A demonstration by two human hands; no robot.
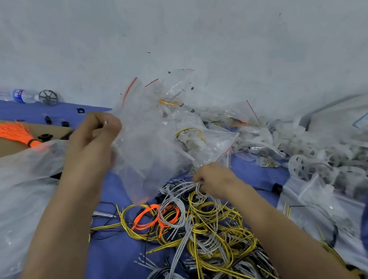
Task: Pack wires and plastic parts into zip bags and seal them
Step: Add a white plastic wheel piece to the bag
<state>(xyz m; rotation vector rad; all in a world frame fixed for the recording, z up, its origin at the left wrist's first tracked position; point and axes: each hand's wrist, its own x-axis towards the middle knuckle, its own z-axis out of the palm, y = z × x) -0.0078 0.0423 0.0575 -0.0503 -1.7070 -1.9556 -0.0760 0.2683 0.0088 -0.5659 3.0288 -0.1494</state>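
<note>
Head view: left hand [92, 138] is pinching a clear zip bag [145, 148] by its edge, holding it up over the blue cloth [114, 257]. Right hand [214, 179] is gripping grey wires [176, 205] atop the tangled wire pile [213, 239], just below the bag.

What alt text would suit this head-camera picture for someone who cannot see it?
A person's left hand holds up a clear zip bag while the right hand pinches grey wires from a tangled pile on blue cloth.
</note>
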